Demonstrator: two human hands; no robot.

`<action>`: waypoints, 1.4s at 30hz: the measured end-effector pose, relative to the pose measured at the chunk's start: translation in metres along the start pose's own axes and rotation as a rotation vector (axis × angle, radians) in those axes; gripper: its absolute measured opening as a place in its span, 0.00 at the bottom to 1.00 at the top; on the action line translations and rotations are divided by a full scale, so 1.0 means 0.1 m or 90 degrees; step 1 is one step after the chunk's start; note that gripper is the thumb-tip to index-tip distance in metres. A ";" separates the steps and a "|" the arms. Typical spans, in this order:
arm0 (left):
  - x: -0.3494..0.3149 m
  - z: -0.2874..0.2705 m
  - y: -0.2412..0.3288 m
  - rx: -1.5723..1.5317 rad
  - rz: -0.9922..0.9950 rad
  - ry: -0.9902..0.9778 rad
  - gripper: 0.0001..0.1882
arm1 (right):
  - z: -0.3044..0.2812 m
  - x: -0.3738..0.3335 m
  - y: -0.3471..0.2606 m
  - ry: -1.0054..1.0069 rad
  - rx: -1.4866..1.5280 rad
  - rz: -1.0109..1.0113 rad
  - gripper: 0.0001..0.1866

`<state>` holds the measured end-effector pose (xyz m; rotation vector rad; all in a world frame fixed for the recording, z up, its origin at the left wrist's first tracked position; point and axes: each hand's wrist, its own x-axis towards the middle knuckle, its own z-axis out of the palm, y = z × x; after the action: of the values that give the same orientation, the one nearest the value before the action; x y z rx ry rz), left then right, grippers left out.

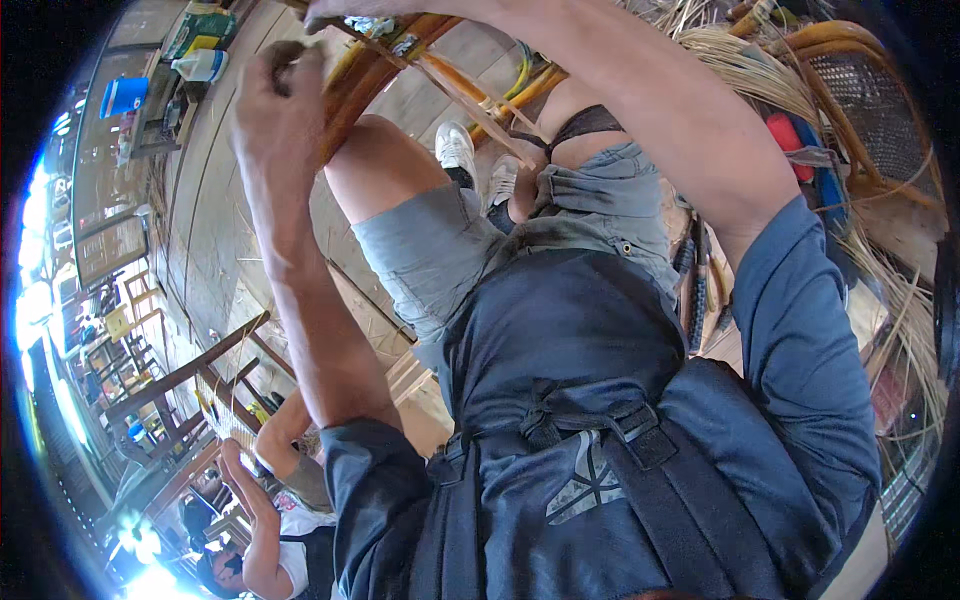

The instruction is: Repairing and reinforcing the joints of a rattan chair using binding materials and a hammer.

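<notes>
Fingers of the left hand point(278, 95) are curling shut around a curved rattan frame point(365, 80) at upper centre; the right hand point(345, 12), mostly cropped, is pinching a cane strip point(470, 100). Likely fault: strip slipping, wrap loosening.

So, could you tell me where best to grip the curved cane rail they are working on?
Probably on the bare bend of the cane rail, from the left, beside the left hand already wrapped there. The round bar suits a wrap grip; the right hand and thin strips crowd the top.
</notes>
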<state>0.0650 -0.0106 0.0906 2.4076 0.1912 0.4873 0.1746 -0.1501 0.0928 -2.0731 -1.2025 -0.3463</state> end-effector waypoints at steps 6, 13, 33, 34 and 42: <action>0.19 0.19 -0.07 -0.064 0.077 -0.174 0.12 | 0.07 0.10 0.01 0.050 -0.042 0.053 0.07; 0.14 0.26 -0.12 -0.107 -0.047 -0.122 0.15 | -0.11 -0.59 -0.30 0.230 0.240 0.169 0.10; 0.24 0.35 -0.18 -0.191 -0.033 -0.114 0.14 | 1.24 -1.27 -0.53 0.297 0.738 0.508 0.12; 0.26 0.35 -0.17 -0.202 -0.026 -0.121 0.14 | 1.20 -1.18 -0.54 0.316 0.969 0.559 0.13; 0.26 0.31 -0.17 -0.238 -0.009 -0.159 0.18 | 1.32 -0.82 -0.53 0.462 1.100 0.657 0.19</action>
<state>0.1012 -0.0092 0.0653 2.0728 0.0059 0.1909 0.0721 -0.0954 -0.0229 -0.5984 0.2573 0.3598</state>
